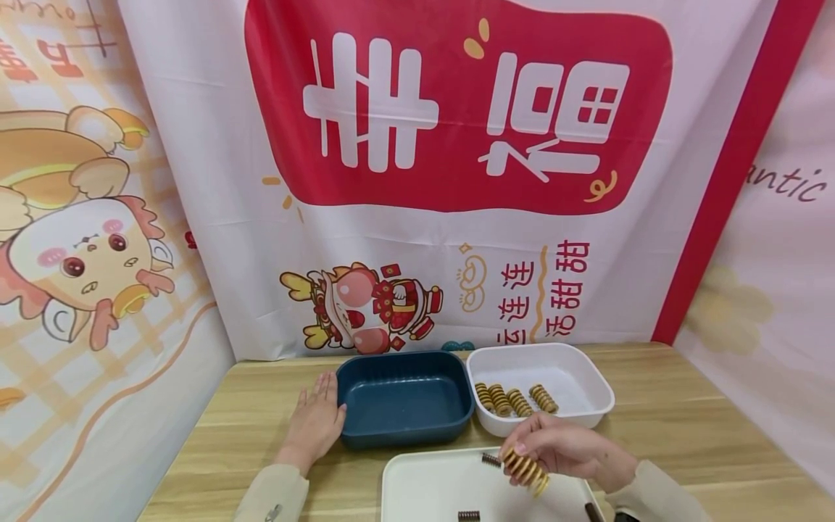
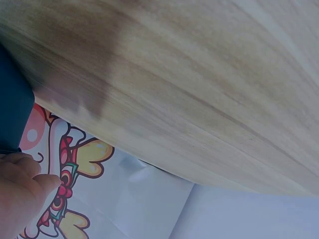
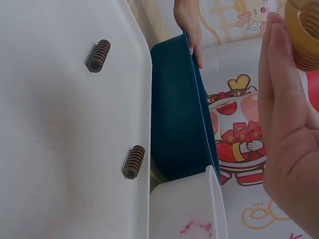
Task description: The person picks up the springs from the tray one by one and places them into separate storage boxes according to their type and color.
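Note:
My right hand (image 1: pixel 554 446) pinches a yellow coil spring (image 1: pixel 525 473) above the near edge of the cream tray (image 1: pixel 417 475). In the right wrist view the round open end of this yellow spring (image 3: pixel 297 47) shows at the fingertips. Small dark brown springs (image 1: pixel 468 516) lie apart on the tray; two of them, an upper spring (image 3: pixel 98 56) and a lower spring (image 3: pixel 133 162), show in the right wrist view. My left hand (image 1: pixel 316 419) rests with straight fingers against the left wall of the dark blue bin (image 1: pixel 404 436). Nothing lies in that bin.
A white bin (image 1: pixel 587 417) stands right beside the blue one, behind the tray, with several yellow springs (image 1: pixel 520 402) inside. All sit on a wooden table (image 1: pixel 228 428). A printed cloth (image 1: pixel 450 225) hangs behind, with more cloth at both sides.

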Action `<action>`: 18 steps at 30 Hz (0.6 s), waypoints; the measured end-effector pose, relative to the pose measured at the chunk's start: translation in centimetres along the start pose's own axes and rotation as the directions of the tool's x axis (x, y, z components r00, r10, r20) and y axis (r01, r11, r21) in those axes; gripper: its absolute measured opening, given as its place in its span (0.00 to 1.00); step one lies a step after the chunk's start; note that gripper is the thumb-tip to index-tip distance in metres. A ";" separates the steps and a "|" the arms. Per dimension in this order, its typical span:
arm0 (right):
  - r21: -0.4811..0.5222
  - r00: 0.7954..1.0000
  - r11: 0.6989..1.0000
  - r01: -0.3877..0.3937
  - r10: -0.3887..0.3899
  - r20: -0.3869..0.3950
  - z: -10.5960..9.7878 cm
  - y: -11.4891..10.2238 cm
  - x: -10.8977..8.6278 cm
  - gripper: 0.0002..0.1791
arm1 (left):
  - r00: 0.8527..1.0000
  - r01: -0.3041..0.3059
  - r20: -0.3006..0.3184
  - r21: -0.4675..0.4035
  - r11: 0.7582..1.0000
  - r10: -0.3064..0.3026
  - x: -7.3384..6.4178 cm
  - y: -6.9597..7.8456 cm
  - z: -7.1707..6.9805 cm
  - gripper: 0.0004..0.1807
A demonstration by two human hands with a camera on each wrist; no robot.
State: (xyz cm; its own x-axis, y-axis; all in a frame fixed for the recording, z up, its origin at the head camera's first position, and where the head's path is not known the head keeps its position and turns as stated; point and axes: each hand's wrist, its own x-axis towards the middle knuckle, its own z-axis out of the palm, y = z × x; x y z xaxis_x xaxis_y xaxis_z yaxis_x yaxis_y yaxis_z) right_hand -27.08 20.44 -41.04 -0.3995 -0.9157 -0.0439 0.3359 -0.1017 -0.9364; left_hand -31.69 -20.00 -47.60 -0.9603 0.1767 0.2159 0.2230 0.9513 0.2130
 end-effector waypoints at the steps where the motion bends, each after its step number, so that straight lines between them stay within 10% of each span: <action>1: 0.001 1.000 1.000 -0.004 0.004 -0.002 0.0 -0.1 0.0 0.21 | 1.000 0.001 0.002 -0.001 1.000 -0.001 0.0 0.0 0.0 0.34; 18: -0.090 0.990 0.994 0.058 -0.069 -0.123 -2.8 -1.4 -1.1 0.22 | 1.000 0.009 0.017 -0.009 1.000 -0.009 0.1 -0.2 0.0 0.35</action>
State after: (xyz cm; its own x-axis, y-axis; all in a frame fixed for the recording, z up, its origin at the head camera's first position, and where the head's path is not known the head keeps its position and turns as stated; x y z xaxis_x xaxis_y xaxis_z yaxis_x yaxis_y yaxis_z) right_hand -29.46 22.64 -40.65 -0.5234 -0.8518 -0.0220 0.2345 -0.1192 -0.9648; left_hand -31.81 -20.13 -47.63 -0.9649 0.1727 0.1976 0.2159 0.9505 0.2233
